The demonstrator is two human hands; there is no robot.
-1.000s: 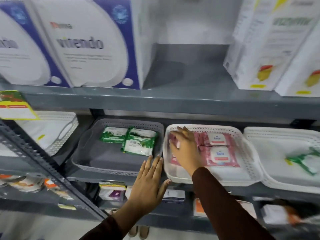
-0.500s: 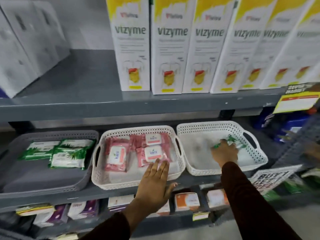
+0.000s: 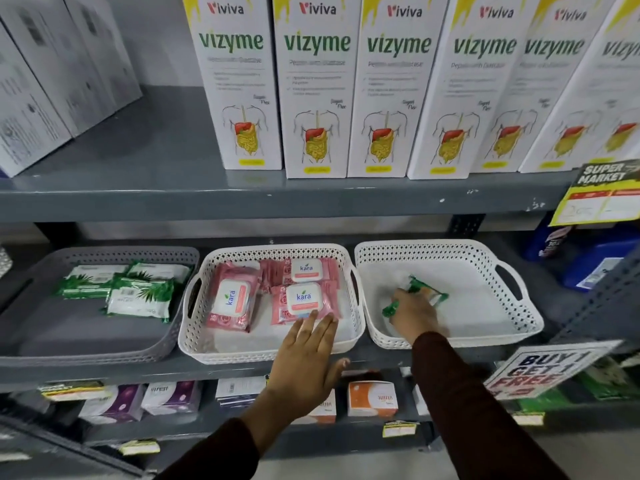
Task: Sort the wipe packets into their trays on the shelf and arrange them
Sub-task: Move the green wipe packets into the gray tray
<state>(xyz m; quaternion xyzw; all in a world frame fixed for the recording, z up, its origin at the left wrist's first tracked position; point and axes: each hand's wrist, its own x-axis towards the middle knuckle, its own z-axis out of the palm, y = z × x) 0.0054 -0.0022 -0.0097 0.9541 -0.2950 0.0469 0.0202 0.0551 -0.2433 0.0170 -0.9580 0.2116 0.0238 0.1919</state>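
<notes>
Three trays stand side by side on the middle shelf. The grey tray [image 3: 41,344] on the left holds green-and-white wipe packets [image 3: 138,299]. The middle white tray [image 3: 270,348] holds pink wipe packets [image 3: 232,299]. In the right white tray [image 3: 512,327] lies one green wipe packet [image 3: 424,292], and my right hand [image 3: 412,315] is closed around it. My left hand [image 3: 304,362] is flat and open, its fingers resting over the front rim of the middle tray, fingertips by a pink packet.
White Vizyme boxes [image 3: 315,84] line the shelf above, with grey-white boxes [image 3: 52,81] to their left. The shelf below carries small boxes [image 3: 372,398] and purple packets [image 3: 173,396]. Promo signs [image 3: 550,370] hang at the right.
The view swung right from the grey and pink trays to the right white tray. My right hand left the pink packets and closed on the green packet. My left hand shifted to the middle tray's rim.
</notes>
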